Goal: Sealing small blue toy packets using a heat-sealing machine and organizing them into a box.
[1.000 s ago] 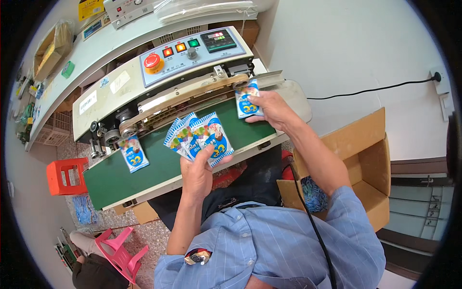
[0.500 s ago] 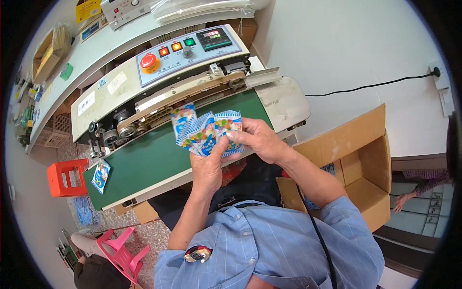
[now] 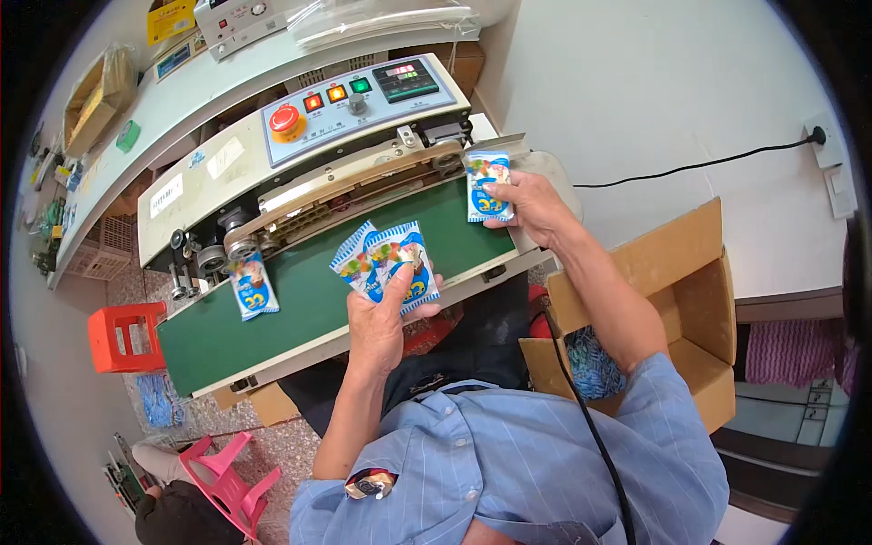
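Observation:
Several small blue-and-white snack packets are fanned out in my left hand, its thumb on top, over the front of the green belt. My right hand pinches a single packet upright at the right end of the sealing machine; the packet's top edge is beside the metal guide. Another packet lies on the green belt at the left, its top edge by the machine's rollers.
At my right stands an open cardboard box with many blue packets inside. A black cable runs down over my shirt. A red stool is by the belt's left end, and a pink chair with a person is lower left.
My right hand has moved right, away from the left, carrying one packet. A packet by the sealing strip has travelled left to the rollers; the one at the belt's left end is gone from view.

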`<move>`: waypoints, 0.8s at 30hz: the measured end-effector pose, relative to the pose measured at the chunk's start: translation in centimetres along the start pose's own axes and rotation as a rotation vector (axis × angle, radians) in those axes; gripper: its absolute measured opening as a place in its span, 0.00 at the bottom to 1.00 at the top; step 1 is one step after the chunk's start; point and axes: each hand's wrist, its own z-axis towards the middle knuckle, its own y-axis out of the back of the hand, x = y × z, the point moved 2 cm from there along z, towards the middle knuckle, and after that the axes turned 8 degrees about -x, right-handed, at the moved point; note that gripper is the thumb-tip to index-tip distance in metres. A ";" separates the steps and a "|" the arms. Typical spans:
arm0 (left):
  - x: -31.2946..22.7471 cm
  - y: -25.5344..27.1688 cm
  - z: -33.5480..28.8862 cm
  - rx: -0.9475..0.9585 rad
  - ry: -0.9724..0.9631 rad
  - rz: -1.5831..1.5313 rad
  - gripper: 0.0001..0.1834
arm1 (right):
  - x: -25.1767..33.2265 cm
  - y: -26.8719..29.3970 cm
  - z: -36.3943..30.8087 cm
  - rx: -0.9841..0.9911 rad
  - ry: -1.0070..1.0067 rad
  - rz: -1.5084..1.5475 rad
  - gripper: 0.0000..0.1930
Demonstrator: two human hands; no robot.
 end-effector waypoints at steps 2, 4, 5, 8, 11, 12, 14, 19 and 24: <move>-0.1 0.2 0.0 -0.029 -0.023 0.011 0.20 | 0.1 -0.8 0.9 0.035 -0.017 -0.007 0.15; -0.4 0.3 -0.1 -0.065 -0.004 -0.020 0.20 | -0.1 -1.8 1.5 0.096 -0.037 -0.004 0.16; -0.3 0.3 -0.1 -0.065 -0.003 -0.018 0.20 | -0.4 -2.4 1.8 0.096 -0.038 -0.002 0.16; 0.1 0.1 -0.1 -0.034 -0.026 -0.054 0.20 | -1.1 -4.4 2.3 0.156 -0.053 0.004 0.16; 0.4 0.1 0.1 0.003 -0.001 -0.115 0.20 | -1.2 -6.4 1.5 0.191 -0.052 0.028 0.17; 0.4 0.1 0.2 -0.002 -0.011 -0.107 0.20 | -0.9 -6.7 0.6 0.167 0.012 -0.040 0.21; 0.6 0.1 0.3 -0.018 -0.025 -0.102 0.20 | 0.2 -7.1 -2.7 0.049 0.102 -0.150 0.23; 1.1 -1.3 0.8 -0.006 0.011 -0.007 0.18 | -2.3 -6.5 -5.8 0.381 0.034 0.051 0.21; 1.1 -1.3 0.7 0.039 0.106 0.075 0.21 | -0.4 -2.4 -4.2 0.053 0.051 0.123 0.16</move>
